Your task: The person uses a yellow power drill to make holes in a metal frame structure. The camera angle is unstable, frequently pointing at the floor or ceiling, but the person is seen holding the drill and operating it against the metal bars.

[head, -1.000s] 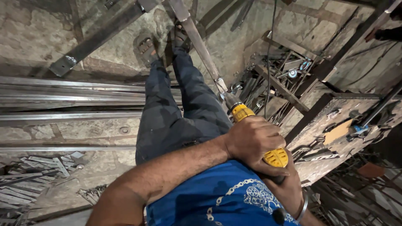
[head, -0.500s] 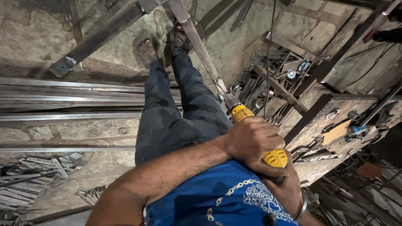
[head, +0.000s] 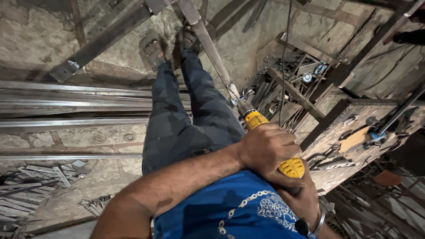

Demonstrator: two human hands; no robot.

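A yellow power drill [head: 265, 132] points down and away from me, its chuck tip against a long steel bar [head: 208, 44] that runs up the middle of the view. My left hand [head: 268, 152] wraps over the top of the drill's body. My right hand [head: 303, 199] grips the drill from below, mostly hidden under the left hand, with a metal bangle on its wrist. My legs in dark trousers stand astride beside the bar, one sandalled foot [head: 152, 51] on the floor and the other on the bar.
Long steel sections [head: 66, 102] lie across the stone floor at left. Short metal offcuts [head: 31, 181] are heaped at lower left. A worn workbench [head: 354, 137] with tools and scrap stands at right. A cable [head: 285, 57] hangs down the middle. Another person's hand [head: 409, 35] shows at upper right.
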